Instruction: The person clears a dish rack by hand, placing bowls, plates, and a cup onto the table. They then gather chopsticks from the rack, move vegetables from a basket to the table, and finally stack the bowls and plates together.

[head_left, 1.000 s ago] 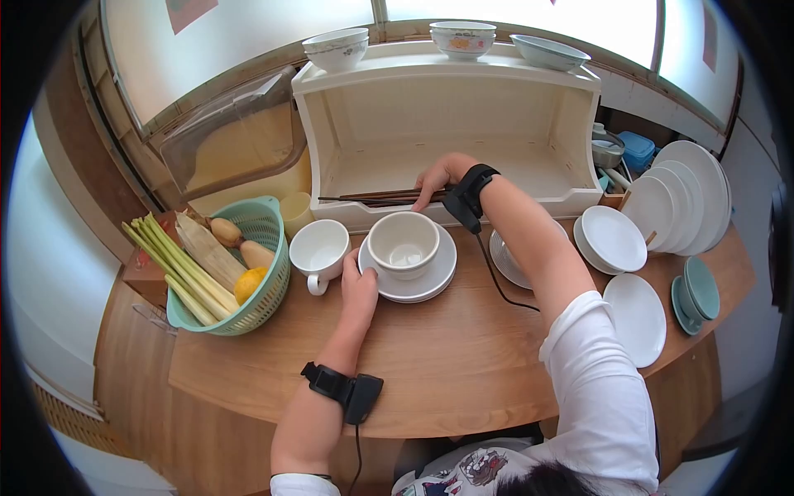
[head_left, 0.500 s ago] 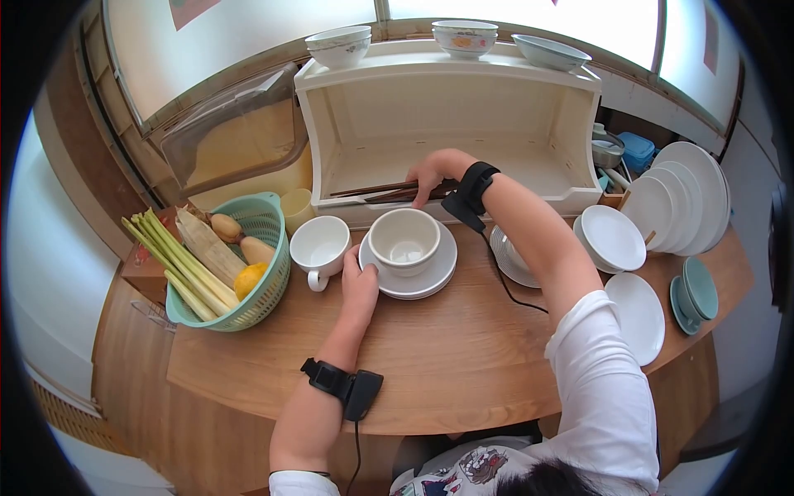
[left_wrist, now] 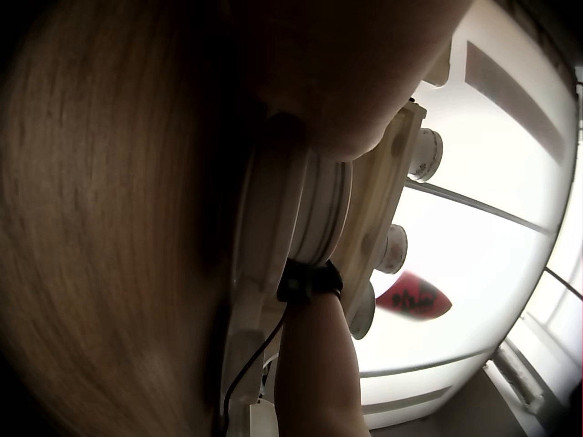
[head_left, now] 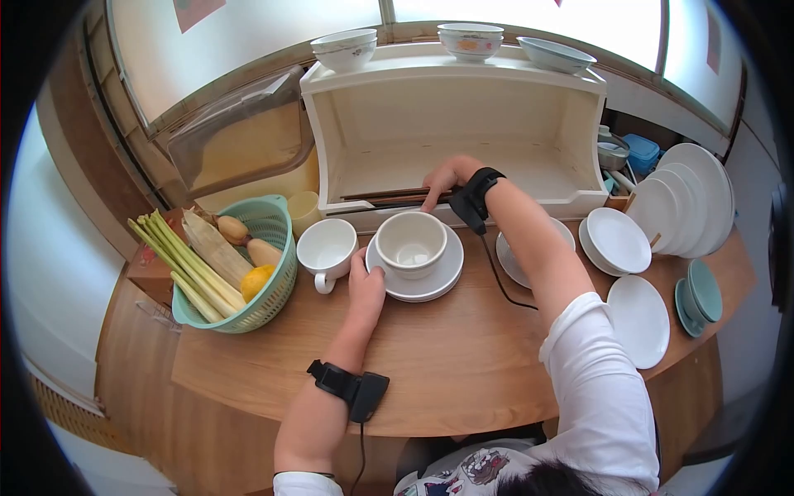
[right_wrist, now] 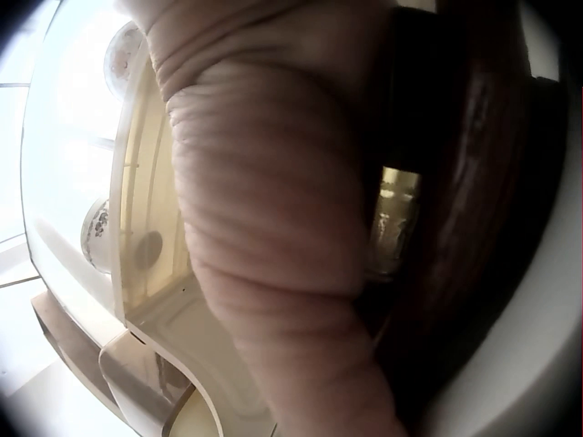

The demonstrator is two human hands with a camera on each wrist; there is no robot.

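Note:
My right hand [head_left: 447,178] holds a bunch of dark chopsticks [head_left: 380,196] just behind the white bowl, across the front lip of the cream cabinet [head_left: 463,107]. One stick slants lower than the others. In the right wrist view, a gold band [right_wrist: 393,214] shows on a dark stick beside the hand. My left hand [head_left: 365,285] grips the left rim of stacked white plates [head_left: 430,285], thumb on top. On those plates stands the deep white bowl [head_left: 411,240]. A white mug [head_left: 327,248] with its handle toward me is just left of the left hand.
On the left, a green basket [head_left: 285,285] holds celery, a lemon and other vegetables. White plates [head_left: 616,240] lie on the right, with upright plates [head_left: 703,198] behind them and green bowls [head_left: 701,291] nearby. Patterned bowls [head_left: 346,51] stand on the cabinet top.
The right hand lifted and tilted the chopsticks, then lowered them; they now lie more spread, one slanting apart. The left hand keeps its grip on the plates. The head view shifted slightly.

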